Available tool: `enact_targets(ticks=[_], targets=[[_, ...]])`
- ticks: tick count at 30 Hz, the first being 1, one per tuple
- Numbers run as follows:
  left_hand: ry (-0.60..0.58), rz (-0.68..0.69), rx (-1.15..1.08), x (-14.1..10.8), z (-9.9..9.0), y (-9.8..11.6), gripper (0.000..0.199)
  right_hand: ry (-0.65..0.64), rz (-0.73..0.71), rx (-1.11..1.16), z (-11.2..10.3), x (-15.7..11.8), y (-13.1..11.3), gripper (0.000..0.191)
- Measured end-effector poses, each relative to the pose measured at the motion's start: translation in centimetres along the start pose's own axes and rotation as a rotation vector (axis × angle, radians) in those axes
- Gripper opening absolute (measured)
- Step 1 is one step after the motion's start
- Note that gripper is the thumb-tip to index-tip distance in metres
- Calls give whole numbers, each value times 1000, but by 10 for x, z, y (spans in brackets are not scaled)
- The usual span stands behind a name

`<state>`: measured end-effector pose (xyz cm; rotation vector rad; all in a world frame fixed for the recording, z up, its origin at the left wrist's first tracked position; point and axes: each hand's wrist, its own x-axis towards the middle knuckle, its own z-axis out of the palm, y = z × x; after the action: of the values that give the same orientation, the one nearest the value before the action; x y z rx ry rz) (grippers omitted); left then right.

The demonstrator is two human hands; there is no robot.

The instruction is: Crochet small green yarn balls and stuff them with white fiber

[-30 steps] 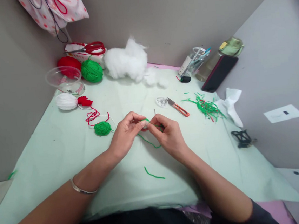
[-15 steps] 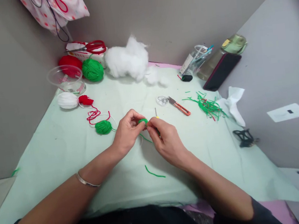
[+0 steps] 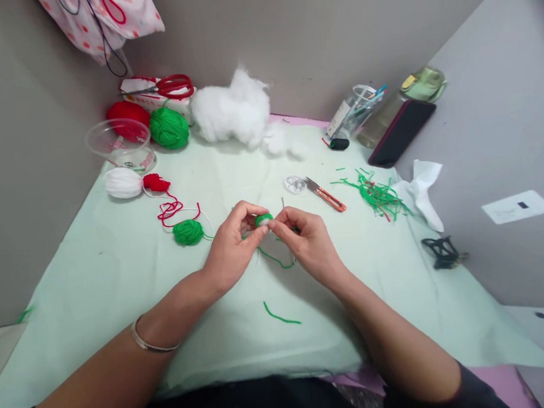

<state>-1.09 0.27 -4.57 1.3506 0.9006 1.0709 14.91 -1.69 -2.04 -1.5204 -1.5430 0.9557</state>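
Observation:
Between my two hands is a small green-and-white yarn piece (image 3: 264, 219), seemingly crocheted. My left hand (image 3: 231, 249) is closed, pinching it between thumb and fingers from the left. The thumb and fingertips of my right hand (image 3: 311, 242) are pressed together at its right edge. A green yarn strand (image 3: 277, 262) loops below the hands. Just past my right fingers a thin metal shaft (image 3: 282, 202) shows; whether I hold it or it lies on the table I cannot tell. A small green yarn ball (image 3: 188, 232) rests left of my left hand.
Orange thread snips (image 3: 325, 194) lie beside a small clear round case (image 3: 294, 184). To the right is a heap of green yarn scraps (image 3: 379, 195). White stuffing (image 3: 231, 108) sits at the back, near red-handled scissors (image 3: 174, 86). A cut green strand (image 3: 281, 315) lies in front.
The yarn piece has turned, so its white part now shows. My right hand has shifted slightly right and its grip has changed; the strand below hangs in a wider loop.

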Motion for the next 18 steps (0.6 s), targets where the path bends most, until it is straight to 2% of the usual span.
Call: enact_targets(ticks=[3, 7, 13, 18], targets=[[-43, -57, -36, 0, -4, 5, 17, 36, -35, -55, 0, -2, 2, 29], [-41, -110, -71, 3, -9, 7, 16, -28, -112, -164, -1, -7, 0, 22], [30, -51, 8, 7, -6, 1, 13, -65, -279, -294, 7, -13, -4, 19], [-18, -199, -34, 8, -6, 4, 11, -26, -341, -355, 9, -11, -1, 15]])
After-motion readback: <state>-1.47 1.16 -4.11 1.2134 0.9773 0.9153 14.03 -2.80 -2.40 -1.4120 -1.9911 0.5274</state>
